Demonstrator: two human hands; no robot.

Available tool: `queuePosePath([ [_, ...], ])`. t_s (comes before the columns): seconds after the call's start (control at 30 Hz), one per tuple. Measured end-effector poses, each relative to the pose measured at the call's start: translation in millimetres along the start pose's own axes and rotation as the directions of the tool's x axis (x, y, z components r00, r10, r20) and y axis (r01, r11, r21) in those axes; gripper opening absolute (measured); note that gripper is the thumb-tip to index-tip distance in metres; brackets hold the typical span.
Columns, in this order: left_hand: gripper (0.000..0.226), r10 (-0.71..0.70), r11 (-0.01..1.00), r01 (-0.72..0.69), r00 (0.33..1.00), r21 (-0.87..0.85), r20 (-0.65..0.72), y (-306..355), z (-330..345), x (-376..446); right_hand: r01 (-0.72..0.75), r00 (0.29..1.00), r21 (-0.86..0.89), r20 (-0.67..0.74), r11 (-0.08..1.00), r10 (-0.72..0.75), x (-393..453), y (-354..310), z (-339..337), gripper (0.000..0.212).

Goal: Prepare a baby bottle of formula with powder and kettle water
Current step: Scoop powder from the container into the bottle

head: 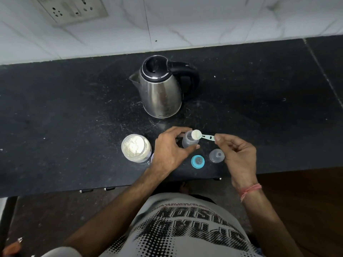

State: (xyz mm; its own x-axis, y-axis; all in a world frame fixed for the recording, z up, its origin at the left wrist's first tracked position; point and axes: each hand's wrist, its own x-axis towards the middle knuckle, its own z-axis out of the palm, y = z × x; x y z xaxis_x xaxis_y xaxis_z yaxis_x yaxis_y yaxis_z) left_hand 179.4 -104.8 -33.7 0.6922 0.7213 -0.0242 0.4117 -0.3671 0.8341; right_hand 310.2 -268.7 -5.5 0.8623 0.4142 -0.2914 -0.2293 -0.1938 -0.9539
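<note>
A clear baby bottle stands open on the black counter, and my left hand grips it around its body. My right hand pinches the handle of a pale blue scoop. The scoop's bowl, heaped with white powder, hovers right over the bottle's mouth. To the left stands an open jar of powder. The steel kettle with a black lid and handle sits behind the bottle, its lid closed.
A blue ring with the teat and a clear cap lie on the counter near its front edge, between my hands. A wall socket is on the marble wall at the back left. The counter edge runs just below my wrists.
</note>
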Motion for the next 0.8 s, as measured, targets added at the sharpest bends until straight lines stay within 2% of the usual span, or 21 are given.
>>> queuePosePath([
  [0.23,0.053,-0.021,1.0,0.021,1.0,-0.022,-0.012,-4,-6,0,0.115,0.992,-0.14,0.075,0.983,-0.106,4,1,1,0.008],
  [0.57,0.054,-0.044,0.998,0.044,0.999,-0.043,-0.002,-9,-4,-1,0.22,0.974,-0.225,0.11,0.949,-0.2,1,1,4,0.011],
  [0.8,0.057,-0.042,0.998,0.042,0.999,-0.039,-0.004,-11,-3,-2,0.358,0.934,-0.314,0.126,0.879,-0.335,0,0,7,0.014],
])
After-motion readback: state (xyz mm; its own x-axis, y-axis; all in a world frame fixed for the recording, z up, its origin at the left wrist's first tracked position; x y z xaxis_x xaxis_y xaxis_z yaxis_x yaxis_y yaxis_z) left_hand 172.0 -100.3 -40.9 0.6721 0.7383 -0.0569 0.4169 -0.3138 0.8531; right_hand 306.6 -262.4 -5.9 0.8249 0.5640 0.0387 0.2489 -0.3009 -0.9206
